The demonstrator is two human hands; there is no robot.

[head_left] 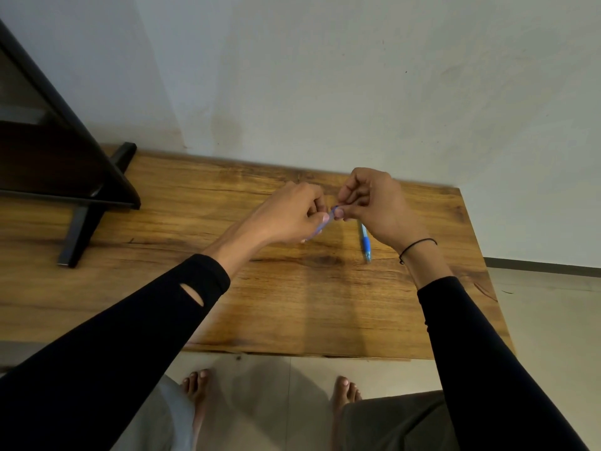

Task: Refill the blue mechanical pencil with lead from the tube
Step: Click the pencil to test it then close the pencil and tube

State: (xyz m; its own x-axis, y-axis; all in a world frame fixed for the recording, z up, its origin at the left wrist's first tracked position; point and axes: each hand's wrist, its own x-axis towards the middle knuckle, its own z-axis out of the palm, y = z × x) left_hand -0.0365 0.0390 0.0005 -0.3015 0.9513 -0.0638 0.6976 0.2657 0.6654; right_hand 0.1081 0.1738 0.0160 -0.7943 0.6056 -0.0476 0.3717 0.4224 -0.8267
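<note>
A blue mechanical pencil (366,243) lies on the wooden table (292,304), its length running towards me, partly hidden under my right hand. My left hand (292,214) holds a small bluish lead tube (327,221) above the table, tilted up to the right. My right hand (374,203) pinches the upper end of that tube with thumb and forefinger. Whether the tube's cap is on or off is hidden by my fingertips.
A dark framed object on black legs (74,177) stands on the table's left part. The wall (325,76) rises right behind the table. The table's right edge (481,255) drops to a tiled floor. My bare feet (198,385) show below the front edge.
</note>
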